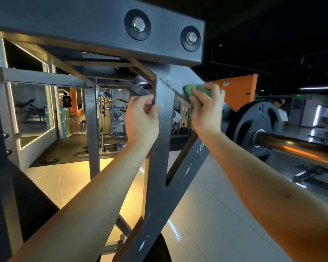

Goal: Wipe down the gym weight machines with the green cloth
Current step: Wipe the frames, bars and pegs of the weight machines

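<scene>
Inspector: Location of the green cloth point(194, 89)?

Assessor: Bunched under the right hand point(206, 108), pressed against the slanted gusset point(178, 78) of the dark frame, just below the bolted top beam point(83, 17).

Inspector: Hand states?

Assessor: The right hand grasps the cloth, fingers curled over it. The left hand point(142, 116) grips the edge of the upright post point(162, 138), fingers wrapped round it, apparently as a brace.

Inspector: Arm pose?

Assessor: Both forearms are raised, reaching forward and up. The right wrist bends back toward the slant; the left looks straighter.

Inspector: Recommendation for the step in hand?

Assessor: Judging from this view, hold the cloth flat to the metal, follow the slant downward in overlapping strokes, and work into the seam beside the post. Pale scuffs show lower down on the diagonal brace point(178, 186); those look unwiped. The weight plate point(254, 125) and barbell point(295, 146) sit close on the right, so the elbow should keep clear of them.
</scene>
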Motion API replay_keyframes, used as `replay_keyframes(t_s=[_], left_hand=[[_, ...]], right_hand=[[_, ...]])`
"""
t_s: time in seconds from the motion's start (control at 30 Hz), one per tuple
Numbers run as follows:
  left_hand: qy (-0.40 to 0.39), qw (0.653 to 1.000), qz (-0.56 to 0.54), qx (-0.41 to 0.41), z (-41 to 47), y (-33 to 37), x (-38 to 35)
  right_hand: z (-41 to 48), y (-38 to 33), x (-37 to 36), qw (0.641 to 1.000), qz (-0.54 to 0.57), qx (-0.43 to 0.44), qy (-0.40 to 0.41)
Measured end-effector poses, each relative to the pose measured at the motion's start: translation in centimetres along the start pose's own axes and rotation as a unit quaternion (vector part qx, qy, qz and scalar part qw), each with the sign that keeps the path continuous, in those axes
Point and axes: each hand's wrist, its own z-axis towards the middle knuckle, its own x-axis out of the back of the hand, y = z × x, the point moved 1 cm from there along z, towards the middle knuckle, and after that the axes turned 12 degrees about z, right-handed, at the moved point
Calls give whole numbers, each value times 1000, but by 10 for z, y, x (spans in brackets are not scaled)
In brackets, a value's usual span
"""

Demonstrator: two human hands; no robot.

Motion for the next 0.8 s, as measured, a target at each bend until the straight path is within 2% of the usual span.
replay_keyframes(t_s=[0.1,0.2,0.27,0.33,0.43,0.47,0.53,0.67,0.73,0.8], left_hand=[[9,1000,-2,-4,-1,-2,1],[17,1000,-5,-5,-1,-3,0],[17,1000,-12,-13,0,-5,-2],[20,999,-9,-25,1,-8,-3],[26,999,-9,-26,2,-9,-1],[26,999,-8,-23,2,-8,0],[26,1000,1,-16,1,-7,2],[15,1000,6,-11,0,-7,4],[9,1000,17,-10,1,-7,5],[3,1000,21,-8,3,-7,6]], right_hand=[[-20,25,23,995,-38,-89,13],[-8,-6,6,986,-4,-163,42],[12,-44,-18,989,58,-127,50],[22,-66,-35,995,81,-63,14],[14,-42,-22,998,66,-22,-5],[7,-25,-11,997,58,-41,11],[-10,3,9,988,46,-138,60],[-18,4,0,953,30,-266,143],[-8,-13,-9,944,46,-284,162],[0,-24,-13,957,67,-245,139]])
